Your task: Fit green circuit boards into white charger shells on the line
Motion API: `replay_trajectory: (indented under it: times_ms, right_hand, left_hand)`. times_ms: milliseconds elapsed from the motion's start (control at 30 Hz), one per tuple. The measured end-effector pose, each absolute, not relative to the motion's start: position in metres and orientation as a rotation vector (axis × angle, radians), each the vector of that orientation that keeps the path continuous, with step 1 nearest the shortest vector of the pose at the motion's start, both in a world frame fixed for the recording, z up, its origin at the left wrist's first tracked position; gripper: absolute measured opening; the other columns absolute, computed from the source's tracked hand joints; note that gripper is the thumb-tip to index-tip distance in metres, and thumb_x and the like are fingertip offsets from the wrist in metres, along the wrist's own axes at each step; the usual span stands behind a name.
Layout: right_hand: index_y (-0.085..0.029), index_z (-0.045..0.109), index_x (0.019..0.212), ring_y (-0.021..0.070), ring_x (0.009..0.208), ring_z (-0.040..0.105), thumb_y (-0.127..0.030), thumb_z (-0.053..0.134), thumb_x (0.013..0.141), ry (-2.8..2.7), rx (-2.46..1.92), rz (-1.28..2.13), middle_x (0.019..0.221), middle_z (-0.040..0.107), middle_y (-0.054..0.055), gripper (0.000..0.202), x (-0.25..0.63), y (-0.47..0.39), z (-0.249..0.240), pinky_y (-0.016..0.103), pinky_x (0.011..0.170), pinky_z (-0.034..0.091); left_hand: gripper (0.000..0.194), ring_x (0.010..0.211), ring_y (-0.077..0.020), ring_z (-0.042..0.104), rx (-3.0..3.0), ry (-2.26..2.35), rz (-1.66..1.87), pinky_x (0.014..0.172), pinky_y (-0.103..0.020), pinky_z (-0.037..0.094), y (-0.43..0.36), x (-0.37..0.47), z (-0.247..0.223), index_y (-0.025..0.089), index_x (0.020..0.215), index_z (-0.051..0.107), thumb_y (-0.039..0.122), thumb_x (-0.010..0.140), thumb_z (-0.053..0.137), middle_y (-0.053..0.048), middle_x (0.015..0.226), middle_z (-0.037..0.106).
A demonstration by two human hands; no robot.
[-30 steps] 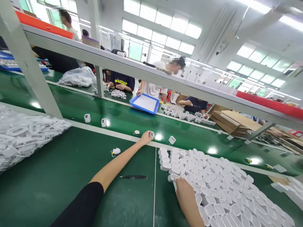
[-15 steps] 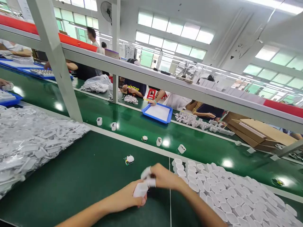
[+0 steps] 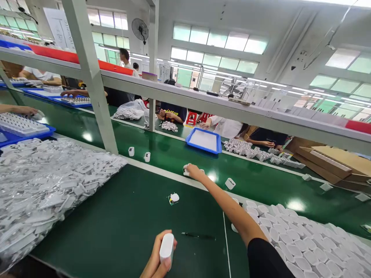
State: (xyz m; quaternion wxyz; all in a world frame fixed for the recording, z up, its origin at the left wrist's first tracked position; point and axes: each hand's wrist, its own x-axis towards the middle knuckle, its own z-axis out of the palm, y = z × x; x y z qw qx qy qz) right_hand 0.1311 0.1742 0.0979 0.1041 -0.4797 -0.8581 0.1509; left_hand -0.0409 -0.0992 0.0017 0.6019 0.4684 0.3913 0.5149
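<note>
My left hand [image 3: 158, 256] is wrapped round a white oval housing [image 3: 167, 247], low in the middle of the view. Out over the green belt, my right hand [image 3: 193, 171] has its fingers closed down on a small white piece [image 3: 186, 170], mostly covered by the fingers. A circuit board with a white round top [image 3: 174, 198] lies on the green mat between the two hands. To the right of my left hand lies a thin dark tool [image 3: 198, 235].
Clear plastic with many white parts [image 3: 72, 181] covers the left side. Rows of white housings [image 3: 307, 239] stand at the right. A post [image 3: 95, 88] rises from the bench; a blue tray [image 3: 203, 140] and co-workers are across the belt.
My right hand has left my left hand and reached forward to the belt. My left hand has kept the white housing and is lower in view. The dark tool is now visible.
</note>
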Motion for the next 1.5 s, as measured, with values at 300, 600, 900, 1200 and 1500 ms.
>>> replay_trajectory:
  times_ms: [300,600,900,1200,1500]
  right_hand:
    - [-0.029,0.057,0.131,0.0199,0.106,0.069,-0.048,0.052,0.097,-2.0,-1.192,0.736,0.12,0.07,0.004,0.038,0.201,-0.042,0.132,0.036,0.092,0.058]
    - [-0.028,0.056,0.132,0.0213,0.118,0.059,-0.036,0.055,0.098,-1.604,-0.992,0.573,0.126,0.062,0.006,0.035,0.208,-0.183,0.115,0.039,0.099,0.055]
    - [-0.025,0.051,0.136,0.0272,0.112,0.062,-0.033,0.05,0.099,-1.713,-1.095,0.414,0.117,0.064,0.011,0.037,0.212,-0.188,0.117,0.051,0.093,0.058]
    - [-0.024,0.049,0.134,0.0244,0.111,0.064,-0.031,0.046,0.102,-1.676,-1.067,0.363,0.11,0.065,0.009,0.034,0.21,-0.18,0.114,0.049,0.097,0.058]
    - [-0.022,0.051,0.133,0.0252,0.12,0.061,-0.029,0.046,0.101,-1.662,-1.054,0.356,0.114,0.064,0.011,0.033,0.203,-0.176,0.109,0.05,0.102,0.056]
  left_hand:
    - [0.055,0.132,-0.0218,0.056,1.312,0.864,1.159,0.108,-0.033,0.049,-0.109,-0.009,0.061,0.031,0.133,0.05,0.032,0.084,0.075,-0.006,0.143,0.057]
    - [0.06,0.137,-0.0188,0.051,1.661,0.579,1.137,0.113,-0.029,0.046,-0.122,0.035,0.08,0.03,0.136,0.051,0.01,0.083,0.071,-0.005,0.142,0.058]
    - [0.059,0.135,-0.0226,0.053,1.72,0.568,1.156,0.113,-0.034,0.047,-0.124,0.045,0.082,0.025,0.137,0.053,0.006,0.083,0.069,-0.008,0.137,0.06]
    - [0.062,0.135,-0.0231,0.053,1.795,0.585,1.158,0.113,-0.036,0.048,-0.123,0.051,0.082,0.023,0.138,0.052,0.002,0.083,0.067,-0.008,0.136,0.06]
    - [0.058,0.132,-0.0267,0.056,1.825,0.646,1.183,0.109,-0.044,0.052,-0.123,0.051,0.083,0.024,0.138,0.052,0.009,0.085,0.068,-0.011,0.135,0.061]
